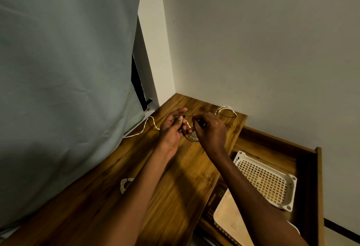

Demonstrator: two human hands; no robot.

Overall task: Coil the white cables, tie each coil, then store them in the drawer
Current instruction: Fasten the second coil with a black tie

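Glossy wood desk (175, 177), seemingly plastic tray (292, 183)

We identify a home room: a wooden tabletop (175, 177) in a plain wall corner, a curtain (68, 70), an open drawer (307, 168).

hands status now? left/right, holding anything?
Left hand: fingers curled round the white cable coil and one end of the thin black tie.
Right hand: pinches the other end of the black tie, pulling it taut.
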